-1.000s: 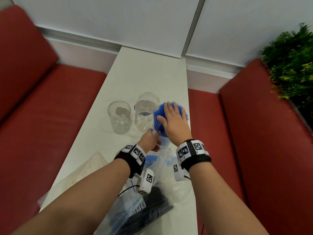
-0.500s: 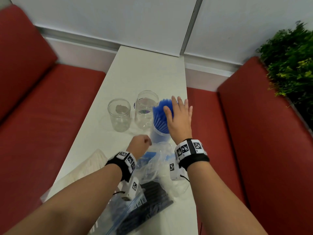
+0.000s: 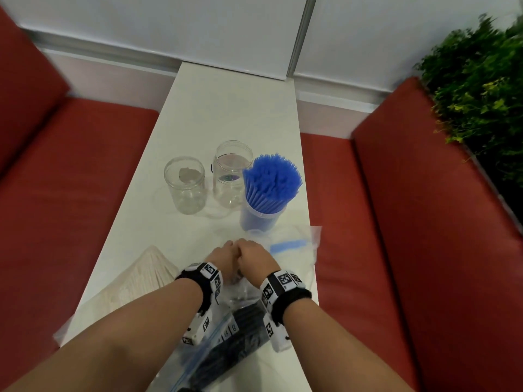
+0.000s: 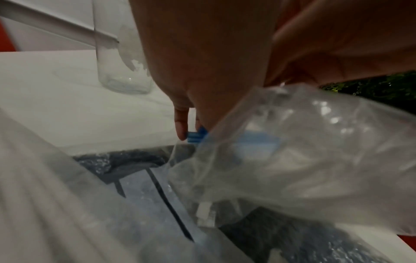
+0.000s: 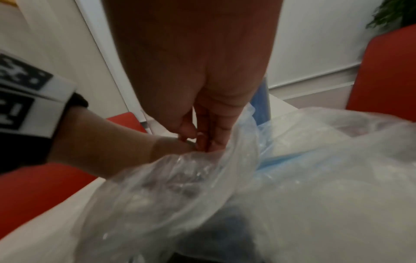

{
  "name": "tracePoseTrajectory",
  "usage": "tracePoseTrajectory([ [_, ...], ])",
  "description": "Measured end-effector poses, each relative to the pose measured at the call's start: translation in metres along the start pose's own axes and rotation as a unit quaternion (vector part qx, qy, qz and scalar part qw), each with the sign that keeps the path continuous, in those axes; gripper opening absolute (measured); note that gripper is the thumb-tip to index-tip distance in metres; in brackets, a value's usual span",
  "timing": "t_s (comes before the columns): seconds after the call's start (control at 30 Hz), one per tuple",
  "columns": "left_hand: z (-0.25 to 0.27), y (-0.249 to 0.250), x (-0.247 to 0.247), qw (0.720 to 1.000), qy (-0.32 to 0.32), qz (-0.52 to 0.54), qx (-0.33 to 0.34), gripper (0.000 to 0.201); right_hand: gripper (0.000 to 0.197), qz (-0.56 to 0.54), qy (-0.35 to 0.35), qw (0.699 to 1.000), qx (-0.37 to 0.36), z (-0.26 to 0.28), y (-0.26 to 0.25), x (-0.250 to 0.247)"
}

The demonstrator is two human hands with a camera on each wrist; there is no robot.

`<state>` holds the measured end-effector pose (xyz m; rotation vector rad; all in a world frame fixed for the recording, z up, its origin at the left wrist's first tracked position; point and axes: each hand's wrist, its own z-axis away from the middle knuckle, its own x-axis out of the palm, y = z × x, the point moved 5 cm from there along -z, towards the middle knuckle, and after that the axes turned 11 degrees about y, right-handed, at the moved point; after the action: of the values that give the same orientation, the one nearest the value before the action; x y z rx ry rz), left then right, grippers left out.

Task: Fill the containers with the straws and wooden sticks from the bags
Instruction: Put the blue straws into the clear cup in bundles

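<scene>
On the white table (image 3: 226,108), blue straws (image 3: 271,179) stand packed in a clear container (image 3: 261,220). Left of it are two empty clear jars (image 3: 185,190) (image 3: 230,176). My left hand (image 3: 223,257) and right hand (image 3: 252,258) meet knuckle to knuckle at the mouth of a clear zip bag (image 3: 240,295). In the left wrist view my fingertips (image 4: 181,129) pinch its blue zip tab (image 4: 194,137). The right hand (image 5: 202,140) pinches the crumpled plastic edge (image 5: 191,160). Black straws (image 3: 235,338) lie in a bag under my wrists. A bag of wooden sticks (image 3: 141,281) lies at the left.
A flattened clear bag with a blue strip (image 3: 291,246) lies at the table's right edge, just in front of the blue straws. Red bench seats (image 3: 70,179) (image 3: 424,250) flank the narrow table. A green plant (image 3: 481,94) stands at the far right.
My right hand came off the top of the blue straws and drew back to the bag. The left hand also pulled back, and both hands now meet at the bag's mouth.
</scene>
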<state>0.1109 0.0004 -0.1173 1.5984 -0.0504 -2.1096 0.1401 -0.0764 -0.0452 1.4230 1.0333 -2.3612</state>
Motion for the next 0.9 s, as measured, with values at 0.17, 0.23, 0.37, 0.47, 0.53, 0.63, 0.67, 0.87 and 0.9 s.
tracePoseTrajectory([
  [0.17,0.002,0.002,0.002,0.991,-0.029,-0.08,0.102,0.061,0.029,0.085,-0.032,0.996,0.006,-0.006,0.017,0.02],
  [0.23,0.002,0.002,-0.004,0.989,-0.041,-0.094,0.102,0.052,0.033,0.115,-0.043,0.992,0.007,-0.006,0.019,0.026],
  [0.37,-0.002,0.007,-0.036,0.986,-0.042,-0.119,0.106,0.034,0.039,0.125,0.029,0.991,0.026,-0.006,0.018,0.023],
  [0.47,0.001,0.005,-0.065,0.982,-0.052,-0.158,0.086,0.03,0.045,0.134,0.076,0.987,0.039,-0.005,0.015,0.011],
  [0.53,0.007,0.005,-0.089,0.977,-0.061,-0.194,0.072,0.029,0.046,0.152,0.097,0.983,0.022,-0.003,0.01,0.004],
  [0.63,0.02,0.014,-0.135,0.969,-0.09,-0.224,0.056,0.021,0.034,0.149,0.078,0.986,0.0,-0.002,0.0,-0.004],
  [0.67,0.024,0.018,-0.152,0.971,-0.088,-0.216,0.056,0.019,0.031,0.139,0.067,0.988,0.001,-0.002,-0.004,-0.007],
  [0.87,0.051,0.023,-0.241,0.944,0.113,0.308,0.033,0.055,0.029,-0.082,0.147,0.985,0.03,0.007,-0.029,-0.048],
  [0.9,0.054,0.016,-0.249,0.879,0.166,0.448,0.009,0.057,0.029,-0.143,0.164,0.976,0.027,0.01,-0.032,-0.059],
])
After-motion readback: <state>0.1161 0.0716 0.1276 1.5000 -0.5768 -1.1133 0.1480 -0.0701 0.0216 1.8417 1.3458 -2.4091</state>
